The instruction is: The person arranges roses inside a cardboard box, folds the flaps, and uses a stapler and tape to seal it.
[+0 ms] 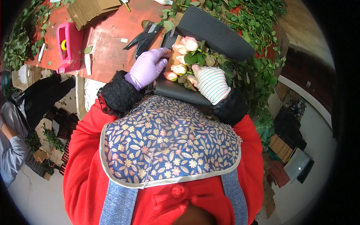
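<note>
Pale pink roses (pixel 180 69) with leafy stems lie in a short row, heads to the left, on a strip of brown cardboard (pixel 169 67). My left hand (pixel 148 66), in a purple glove, has its fingers and thumb at the strip's left edge and pinches it. Over the leaves just right of the blooms is my right hand (pixel 211 83), in a striped covering that leaves the fingertips bare. Its palm and whatever it may grip are hidden. Beneath the roses is a black sheet (pixel 182 91); a ribbed black panel (pixel 215 32) slants up behind them.
A black stapler (pixel 144 38) lies left of the cardboard on the red tabletop (pixel 104 47). Farther left are a pink tape dispenser (pixel 69 47), a white tube (pixel 88 64) and stacked cardboard (pixel 91 11). Cut foliage (pixel 253 22) piles up at right. Another person's sleeve (pixel 12 157) shows at far left.
</note>
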### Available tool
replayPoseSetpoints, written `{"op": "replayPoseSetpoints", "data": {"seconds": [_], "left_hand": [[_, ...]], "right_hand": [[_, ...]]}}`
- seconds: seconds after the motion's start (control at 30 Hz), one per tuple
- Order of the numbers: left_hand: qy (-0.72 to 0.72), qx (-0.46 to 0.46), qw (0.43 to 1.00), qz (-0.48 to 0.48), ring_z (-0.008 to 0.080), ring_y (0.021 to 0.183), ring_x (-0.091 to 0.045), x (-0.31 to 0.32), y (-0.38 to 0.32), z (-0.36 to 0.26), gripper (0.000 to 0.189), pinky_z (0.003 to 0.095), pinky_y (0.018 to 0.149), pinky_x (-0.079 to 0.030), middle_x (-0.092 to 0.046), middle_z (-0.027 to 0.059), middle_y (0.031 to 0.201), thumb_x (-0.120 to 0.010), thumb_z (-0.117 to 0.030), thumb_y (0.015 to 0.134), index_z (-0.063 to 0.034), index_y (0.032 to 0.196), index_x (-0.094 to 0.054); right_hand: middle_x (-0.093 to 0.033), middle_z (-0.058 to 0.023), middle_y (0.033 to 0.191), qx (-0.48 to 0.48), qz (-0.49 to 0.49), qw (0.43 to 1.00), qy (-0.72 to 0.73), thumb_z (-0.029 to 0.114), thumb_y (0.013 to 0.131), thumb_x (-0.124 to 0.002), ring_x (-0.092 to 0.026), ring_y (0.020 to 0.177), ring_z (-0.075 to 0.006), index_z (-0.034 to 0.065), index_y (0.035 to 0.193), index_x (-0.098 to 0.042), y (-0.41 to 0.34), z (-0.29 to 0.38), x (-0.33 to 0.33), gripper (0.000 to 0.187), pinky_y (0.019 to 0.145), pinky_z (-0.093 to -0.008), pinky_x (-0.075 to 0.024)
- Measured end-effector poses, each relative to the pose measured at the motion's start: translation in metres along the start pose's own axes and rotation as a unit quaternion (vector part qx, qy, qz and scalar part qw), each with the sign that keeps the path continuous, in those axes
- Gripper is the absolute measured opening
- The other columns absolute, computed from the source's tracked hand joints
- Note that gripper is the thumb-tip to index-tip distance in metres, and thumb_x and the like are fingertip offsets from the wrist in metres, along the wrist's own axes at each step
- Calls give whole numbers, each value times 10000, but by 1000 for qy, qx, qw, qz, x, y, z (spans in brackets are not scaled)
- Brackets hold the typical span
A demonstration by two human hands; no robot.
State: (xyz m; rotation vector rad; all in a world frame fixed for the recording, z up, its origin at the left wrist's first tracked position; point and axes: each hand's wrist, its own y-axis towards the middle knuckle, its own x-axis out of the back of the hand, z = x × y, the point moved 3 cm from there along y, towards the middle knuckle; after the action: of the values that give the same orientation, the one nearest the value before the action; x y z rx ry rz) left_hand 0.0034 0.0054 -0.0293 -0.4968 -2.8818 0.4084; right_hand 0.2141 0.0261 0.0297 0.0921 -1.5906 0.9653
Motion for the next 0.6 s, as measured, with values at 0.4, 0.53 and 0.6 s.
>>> {"op": "replayPoseSetpoints", "data": {"seconds": [0.4, 0.53, 0.6], "left_hand": [[-128, 72, 989, 14, 125, 973, -639, -1, -4, -7, 366, 264, 818, -520, -611, 75, 1248, -448, -13, 994, 6, 1358, -480], [-136, 69, 988, 3, 127, 965, -640, -2, -3, -6, 364, 266, 813, -519, -612, 75, 1240, -445, -15, 993, 5, 1355, -483], [-121, 80, 989, 9, 129, 971, -642, -2, -1, -5, 365, 266, 813, -520, -613, 75, 1238, -449, -15, 991, 3, 1354, -485]], "right_hand": [[-641, -102, 662, 4, -57, 998, 9, 330, 938, -527, -641, 607, -296, 52, 925, -622, -2, -1, -1, 294, 554, -448, -497], [-649, -103, 687, 37, -87, 995, 10, 215, 947, -497, -640, 588, -293, 57, 891, -605, 2, -2, -8, 199, 531, -458, -487], [-648, -99, 684, 46, -88, 995, -1, 200, 939, -500, -643, 590, -287, 62, 885, -602, 3, 1, -5, 180, 521, -465, -483]]}}
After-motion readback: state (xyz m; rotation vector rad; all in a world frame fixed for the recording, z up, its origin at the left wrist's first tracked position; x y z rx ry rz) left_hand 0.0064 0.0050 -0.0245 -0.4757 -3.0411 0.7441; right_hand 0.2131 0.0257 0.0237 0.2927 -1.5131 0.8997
